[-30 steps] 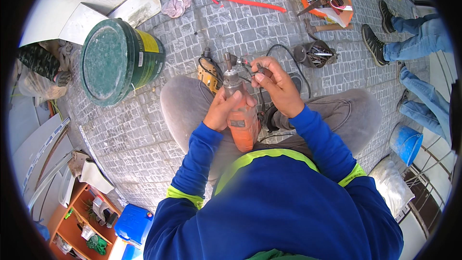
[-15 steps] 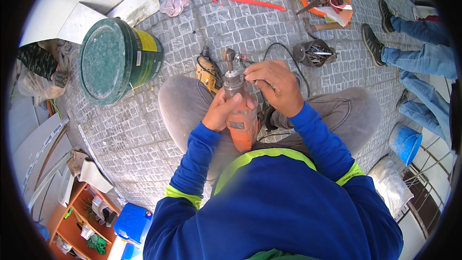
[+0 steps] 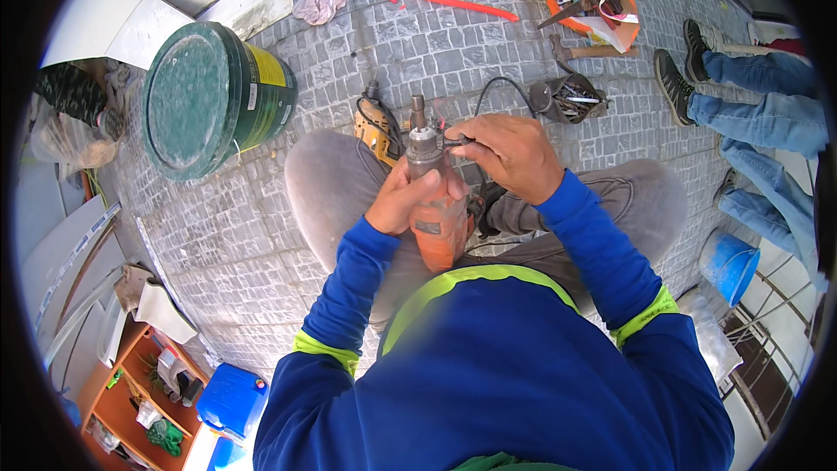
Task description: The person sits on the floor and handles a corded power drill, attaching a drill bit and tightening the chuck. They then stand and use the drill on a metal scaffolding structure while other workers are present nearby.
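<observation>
Left fingers clamped round orange drill, chuck just beyond; right fingers pinch chuck key. Shallow seating could make it slip.

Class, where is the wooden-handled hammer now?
Head view, upper right: the wooden-handled hammer lies on grey paving between the orange tool container and the dark open pouch.

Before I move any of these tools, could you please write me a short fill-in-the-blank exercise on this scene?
1. The orange power drill is gripped by the person's ____ hand.
2. A second power drill, lying on the stone paving, has a ____ body.
3. The large lidded bucket on the person's left has a ____ lid.
4. The long-handled cutters have ____ handles.

Missing words: left; yellow; green; red.
</observation>
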Motion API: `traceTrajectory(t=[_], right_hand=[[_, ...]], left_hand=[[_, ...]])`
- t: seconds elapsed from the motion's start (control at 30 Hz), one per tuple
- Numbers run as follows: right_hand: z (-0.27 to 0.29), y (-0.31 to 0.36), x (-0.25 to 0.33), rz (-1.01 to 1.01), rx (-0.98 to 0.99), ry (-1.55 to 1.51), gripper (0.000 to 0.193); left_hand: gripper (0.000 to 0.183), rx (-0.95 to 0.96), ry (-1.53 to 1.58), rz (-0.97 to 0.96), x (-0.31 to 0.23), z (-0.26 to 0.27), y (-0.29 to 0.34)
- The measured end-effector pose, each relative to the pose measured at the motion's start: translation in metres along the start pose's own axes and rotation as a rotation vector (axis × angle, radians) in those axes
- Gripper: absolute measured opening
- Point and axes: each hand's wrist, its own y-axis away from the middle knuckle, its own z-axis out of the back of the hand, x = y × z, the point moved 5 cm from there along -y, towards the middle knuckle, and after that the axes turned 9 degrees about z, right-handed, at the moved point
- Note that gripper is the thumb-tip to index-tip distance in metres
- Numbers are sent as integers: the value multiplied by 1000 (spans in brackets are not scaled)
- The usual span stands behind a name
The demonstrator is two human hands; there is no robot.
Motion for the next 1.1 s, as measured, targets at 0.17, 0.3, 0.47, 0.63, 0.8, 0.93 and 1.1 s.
traceTrajectory(t=[0.17,0.3,0.47,0.63,0.8,0.93,1.1], right_hand=[[-15,9,-17,-384,1,-439,24],[-20,13,-23,-497,44,-595,21],[-16,8,-10,-164,64,-97,22],[-21,14,-13,-450,77,-340,26],[-22,22,-13,-786,71,-615,31],[-26,23,-17,-929,24,-770,31],[-17,22,-10,-541,-87,-208,25]], left_hand=[[52,-8,-47,-50,-3,-1,-1],[58,-62,43,-92,-1,-4,-3],[55,-94,-33,-144,-2,-6,-3],[48,-176,-155,-124,0,-6,-4],[40,-368,-421,-126,-1,-8,-3],[37,-424,-528,-108,-4,-7,-7],[42,-439,-223,-51,3,4,-10]])
